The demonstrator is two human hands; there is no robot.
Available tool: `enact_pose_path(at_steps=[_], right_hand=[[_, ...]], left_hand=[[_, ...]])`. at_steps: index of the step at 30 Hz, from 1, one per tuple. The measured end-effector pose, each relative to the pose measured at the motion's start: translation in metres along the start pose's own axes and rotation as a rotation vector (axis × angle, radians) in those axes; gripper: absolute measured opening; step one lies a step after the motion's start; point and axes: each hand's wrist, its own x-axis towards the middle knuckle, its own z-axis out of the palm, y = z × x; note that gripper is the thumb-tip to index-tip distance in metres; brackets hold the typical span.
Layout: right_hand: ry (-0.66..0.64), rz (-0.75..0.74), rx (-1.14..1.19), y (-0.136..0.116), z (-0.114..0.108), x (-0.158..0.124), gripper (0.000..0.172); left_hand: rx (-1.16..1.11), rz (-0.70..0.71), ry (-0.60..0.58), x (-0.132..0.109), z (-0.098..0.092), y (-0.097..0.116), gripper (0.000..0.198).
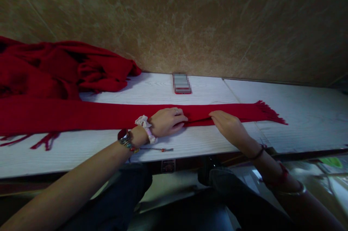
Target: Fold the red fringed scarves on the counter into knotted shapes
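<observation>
A long red scarf (pixel 108 117) lies across the middle of the frame on a pale table (pixel 152 91), running from the left edge to a fringe (pixel 272 112) right of centre. It is stretched lengthwise in a narrow strip, probably so its edges can be reached and kept straight. Between the hands a dark gap shows along the near edge, where layers of cloth stand slightly apart.

The left hand (pixel 168 120) rests palm down on the scarf at the centre, partly open with fingers loosely bent, seemingly to keep the cloth from sliding; whether its fingertips also grip the edge I cannot tell. The right hand (pixel 227 124), to its right, is nearly closed, thumb and fingers pinching the scarf's edge, perhaps to draw the layers level.

More strands (pixel 46 139) stick out below the scarf at lower left. Above them, a loose heap of red cloth (pixel 59 66) fills the upper left, pushed back, it seems, to leave working room. A phone (pixel 182 83) with a blurred screen lies beyond the scarf, near the brown wall (pixel 174 17). The left wrist carries a watch (pixel 123 135) and a pale hair tie (pixel 143 121).
</observation>
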Motion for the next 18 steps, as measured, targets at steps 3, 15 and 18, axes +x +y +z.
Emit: enact_pose_path(at_steps=[3, 15, 18], right_hand=[[0.027, -0.023, -0.007, 0.001, 0.002, -0.006, 0.027], [-0.103, -0.153, 0.022, 0.006, 0.006, -0.015, 0.028], [-0.119, -0.154, 0.055, 0.006, 0.003, -0.015, 0.027]], left_hand=[[-0.004, 0.03, 0.042, -0.001, 0.0, -0.001, 0.024], [0.03, 0.174, -0.036, 0.0, -0.004, 0.0, 0.02], [0.003, 0.175, -0.048, 0.001, -0.005, 0.001, 0.02]])
